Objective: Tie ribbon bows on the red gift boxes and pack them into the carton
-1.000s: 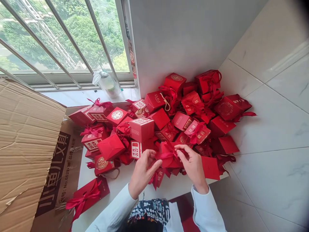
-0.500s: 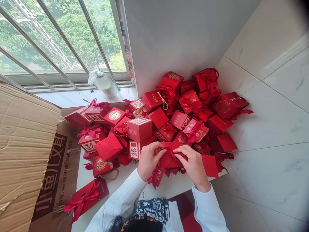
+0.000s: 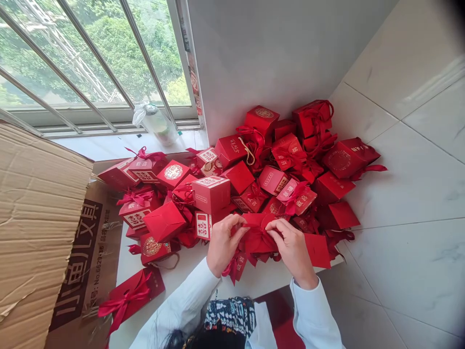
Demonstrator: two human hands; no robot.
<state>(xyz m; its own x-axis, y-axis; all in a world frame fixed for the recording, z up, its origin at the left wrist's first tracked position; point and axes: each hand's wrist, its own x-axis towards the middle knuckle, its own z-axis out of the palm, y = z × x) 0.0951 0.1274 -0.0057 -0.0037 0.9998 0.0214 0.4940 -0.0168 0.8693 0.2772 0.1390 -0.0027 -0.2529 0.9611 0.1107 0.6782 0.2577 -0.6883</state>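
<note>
Both hands are at a red gift box (image 3: 258, 245) at the near side of a heap of similar boxes. A red ribbon (image 3: 262, 231) crosses the top of this box, gathered at its middle. My left hand (image 3: 224, 242) pinches the ribbon on the left side, thumb against forefinger. On the right, my right hand (image 3: 290, 248) pinches the ribbon close to the gathered middle. The fingers partly cover the ribbon, so whether it forms a finished bow cannot be made out. Just beyond my left hand stands a box with a white double-happiness label (image 3: 202, 226).
Several red boxes (image 3: 210, 194) with ribbons or cord handles are piled on the white table (image 3: 181, 276). One ribboned box (image 3: 136, 293) lies apart at the near left. A cardboard carton (image 3: 39, 218) stands left. A bagged container (image 3: 160, 127) sits on the windowsill by the bars.
My right hand has shifted slightly right, a little farther from my left, with the ribbon still pinched. The left hand has barely moved. The view has shifted a little.
</note>
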